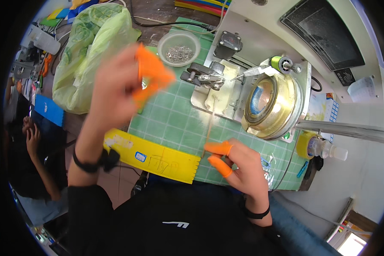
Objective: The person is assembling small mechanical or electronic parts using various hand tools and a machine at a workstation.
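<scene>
head view: the left hand [117, 87], blurred, with orange finger covers [152, 65], is raised beside a pale green bag [87, 55]; its grip cannot be told. over a green mat [168, 123], the right hand [245, 168] has orange-covered fingertips at the lower end of a thin strand [210, 126] running up to a metal plate [199, 100]; whether they pinch it is unclear.
</scene>
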